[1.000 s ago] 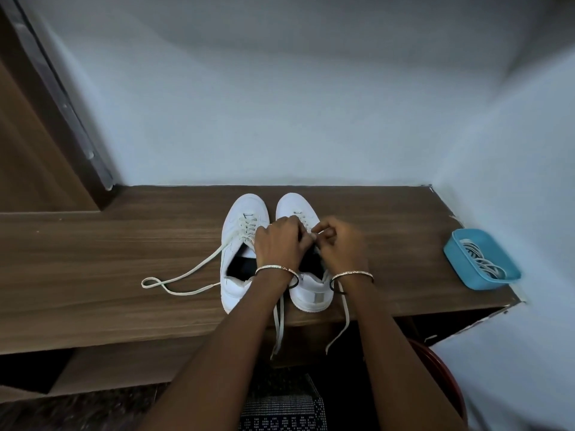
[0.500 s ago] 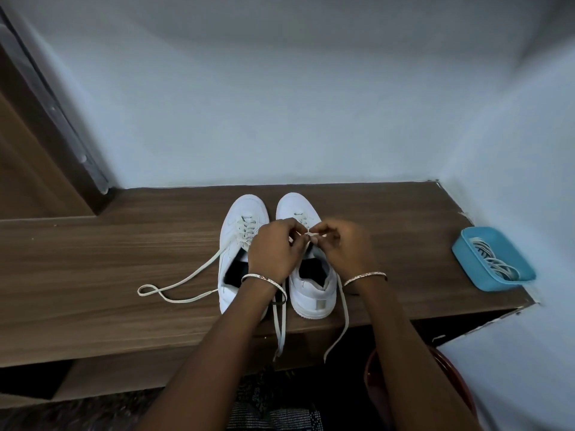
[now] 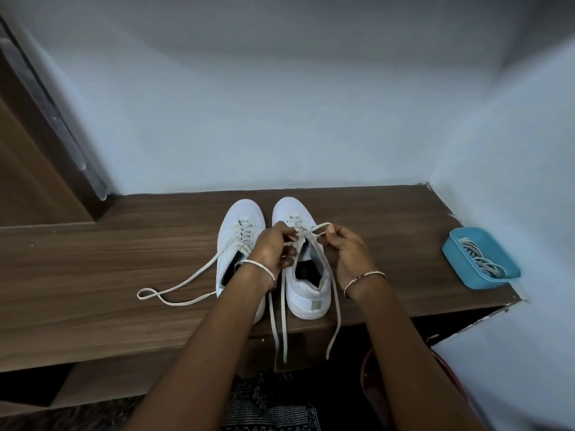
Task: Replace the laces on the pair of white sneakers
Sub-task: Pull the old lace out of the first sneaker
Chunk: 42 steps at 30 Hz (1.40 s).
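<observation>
Two white sneakers stand side by side on the wooden shelf [image 3: 93, 275], toes toward the wall. The left sneaker [image 3: 241, 231] is laced, and its loose lace [image 3: 183, 284] trails out to the left. Over the right sneaker [image 3: 306, 275], my left hand [image 3: 273, 247] and my right hand [image 3: 345, 247] each pinch a strand of its off-white lace [image 3: 308, 233], pulled up and crossed between them. The lace's free ends [image 3: 281, 325] hang over the shelf's front edge.
A blue tray [image 3: 457, 247] holding more laces [image 3: 480, 259] sits at the shelf's right end by the wall. A wooden panel [image 3: 28, 169] rises at the left. Below the shelf are a red round container [image 3: 367, 377] and patterned cloth [image 3: 267, 409].
My hands have lifted slightly off the right sneaker and moved apart, drawing the lace up into crossed strands. The left sneaker and its lace have stayed put.
</observation>
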Tool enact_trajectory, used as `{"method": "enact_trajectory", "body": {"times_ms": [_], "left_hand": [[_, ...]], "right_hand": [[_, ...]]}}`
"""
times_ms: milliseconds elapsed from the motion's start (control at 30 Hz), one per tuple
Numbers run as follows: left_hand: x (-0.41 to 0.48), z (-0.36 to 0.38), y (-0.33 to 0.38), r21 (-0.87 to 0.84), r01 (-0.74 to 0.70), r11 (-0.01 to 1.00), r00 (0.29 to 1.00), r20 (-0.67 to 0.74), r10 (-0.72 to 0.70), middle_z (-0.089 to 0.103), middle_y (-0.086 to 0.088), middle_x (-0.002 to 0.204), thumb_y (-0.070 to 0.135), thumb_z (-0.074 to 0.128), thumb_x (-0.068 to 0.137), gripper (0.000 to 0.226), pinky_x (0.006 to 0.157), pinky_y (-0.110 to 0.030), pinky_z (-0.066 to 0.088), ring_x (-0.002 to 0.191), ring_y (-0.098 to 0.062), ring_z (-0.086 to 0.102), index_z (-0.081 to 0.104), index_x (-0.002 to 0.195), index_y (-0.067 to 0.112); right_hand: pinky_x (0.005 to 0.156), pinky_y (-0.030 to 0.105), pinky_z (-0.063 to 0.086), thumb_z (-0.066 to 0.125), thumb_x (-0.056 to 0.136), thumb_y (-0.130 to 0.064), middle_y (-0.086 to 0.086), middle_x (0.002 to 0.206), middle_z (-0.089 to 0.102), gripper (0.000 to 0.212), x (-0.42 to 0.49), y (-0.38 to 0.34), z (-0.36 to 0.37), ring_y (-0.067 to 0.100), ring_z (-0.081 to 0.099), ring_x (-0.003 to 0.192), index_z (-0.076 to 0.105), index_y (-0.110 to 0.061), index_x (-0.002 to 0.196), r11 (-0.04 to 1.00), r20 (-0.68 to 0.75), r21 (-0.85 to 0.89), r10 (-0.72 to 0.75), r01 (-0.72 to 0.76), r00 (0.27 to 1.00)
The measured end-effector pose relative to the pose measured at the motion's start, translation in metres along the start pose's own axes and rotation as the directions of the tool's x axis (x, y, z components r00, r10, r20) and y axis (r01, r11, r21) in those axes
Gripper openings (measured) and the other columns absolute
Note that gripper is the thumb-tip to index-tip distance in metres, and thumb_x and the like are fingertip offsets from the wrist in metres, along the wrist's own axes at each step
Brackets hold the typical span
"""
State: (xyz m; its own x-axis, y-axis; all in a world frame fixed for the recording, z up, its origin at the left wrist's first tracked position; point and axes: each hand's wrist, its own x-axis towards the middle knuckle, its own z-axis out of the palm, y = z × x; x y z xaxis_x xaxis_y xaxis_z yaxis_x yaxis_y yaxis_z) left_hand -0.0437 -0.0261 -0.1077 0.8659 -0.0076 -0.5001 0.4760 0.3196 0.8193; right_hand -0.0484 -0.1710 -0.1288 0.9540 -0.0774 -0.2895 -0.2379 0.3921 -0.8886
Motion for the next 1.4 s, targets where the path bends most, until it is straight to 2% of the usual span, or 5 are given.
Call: {"method": "enact_trajectory", "body": {"times_ms": [500,700,833,1033,1400], "left_hand": [[-0.015,-0.099,0.063,-0.011,-0.139,0.99,0.967,-0.216,0.134,0.047,0.007,0.044,0.033,0.051,0.095,0.037,0.05,-0.027,0.025,0.039,-0.011,0.041,0.046,0.06,0.022],[-0.031,-0.128,0.055,0.403,-0.131,0.906,0.783,-0.519,0.344,0.06,-0.013,0.072,0.035,0.053,0.093,0.038,0.058,-0.032,0.042,0.062,-0.033,0.055,0.056,0.066,0.009],[-0.041,-0.111,0.038,0.833,-0.047,0.552,0.587,-0.424,0.689,0.06,-0.024,0.116,0.024,0.058,0.092,0.024,0.085,-0.043,0.043,0.107,-0.045,0.057,0.062,0.099,0.001],[-0.029,-0.054,0.019,0.926,-0.308,0.217,0.65,0.038,0.759,0.071,-0.01,0.09,0.027,0.057,0.085,0.022,0.076,-0.041,0.051,0.088,-0.037,0.064,0.073,0.088,0.014],[0.002,-0.007,-0.03,0.913,-0.343,0.22,0.764,0.134,0.632,0.072,0.006,0.097,0.04,0.069,0.083,0.021,0.086,-0.041,0.048,0.1,-0.023,0.06,0.071,0.098,0.026]], "right_hand": [[0.065,0.024,0.043,0.07,0.084,-0.022,-0.006,0.048,0.032,0.025,-0.027,-0.067,-0.077,0.01,0.037,0.046,0.053,-0.022,0.067,0.875,-0.26,0.464,-0.018,0.142,0.965],[0.047,0.023,0.037,0.075,0.088,-0.024,-0.006,0.044,0.043,0.034,-0.039,-0.071,-0.126,0.011,0.039,0.043,0.054,-0.019,0.061,0.976,-0.53,-0.195,-0.187,0.095,0.827],[0.076,0.029,0.041,0.079,0.084,-0.023,0.005,0.076,0.067,0.014,-0.041,-0.061,-0.12,0.023,0.06,0.079,0.071,-0.017,0.074,0.522,-0.319,-0.848,-0.359,-0.095,0.877],[0.071,0.023,0.05,0.079,0.081,-0.014,-0.005,0.072,0.072,0.016,-0.029,-0.034,-0.056,0.008,0.065,0.068,0.073,-0.025,0.071,0.466,-0.025,-0.871,-0.359,0.156,0.933],[0.073,0.028,0.059,0.08,0.081,-0.019,-0.006,0.078,0.074,0.006,-0.001,-0.001,0.002,0.006,0.068,0.072,0.078,-0.016,0.086,0.476,0.063,-0.837,-0.406,0.269,0.912]]}}
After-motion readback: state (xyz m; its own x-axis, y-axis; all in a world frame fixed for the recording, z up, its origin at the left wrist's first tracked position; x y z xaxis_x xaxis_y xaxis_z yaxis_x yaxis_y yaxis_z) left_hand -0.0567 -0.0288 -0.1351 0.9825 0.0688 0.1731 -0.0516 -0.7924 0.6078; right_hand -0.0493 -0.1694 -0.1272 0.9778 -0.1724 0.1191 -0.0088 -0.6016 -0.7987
